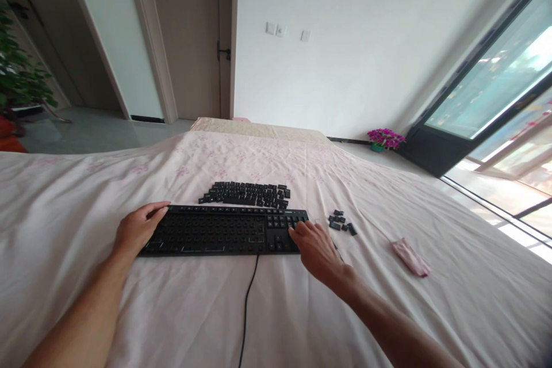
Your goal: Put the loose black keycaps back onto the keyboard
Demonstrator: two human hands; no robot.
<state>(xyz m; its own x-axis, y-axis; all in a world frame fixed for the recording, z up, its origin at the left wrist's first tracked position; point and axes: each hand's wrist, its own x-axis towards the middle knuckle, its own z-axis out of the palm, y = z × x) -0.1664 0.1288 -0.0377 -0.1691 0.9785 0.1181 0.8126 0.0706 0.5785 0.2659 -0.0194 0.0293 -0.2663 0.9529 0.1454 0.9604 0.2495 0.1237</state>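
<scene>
Keyboard (211, 231), black and wired, is laid flat on the pale flowered sheet (194, 322), with its long side running from left to right between the two hands. Its left end is held by the left hand (137, 229), with the fingers closed near the far corner. At the other end, the number pad (299, 218) is partly covered by the right hand (314, 247), whose fingers are curled in and pointed down at it. Whether anything small is pinched there cannot be told, as the fingertips are hidden. From the right hand, most of the board is found to the left, and its right end is reached more closely by that hand than by the left one. In the big middle part, no caps are seen on most key spots, but caps are seen on the arrow keys (278, 240). Just past the far edge, a big bunch of loose keycaps (245, 194) is spread in crooked rows. A smaller bunch of keycaps (340, 220) is seen right of the board, near the right hand. The black cable (246, 305) is led from the near edge toward the person. Farther right, a pink cloth pouch (411, 257) is left lying on the sheet.
</scene>
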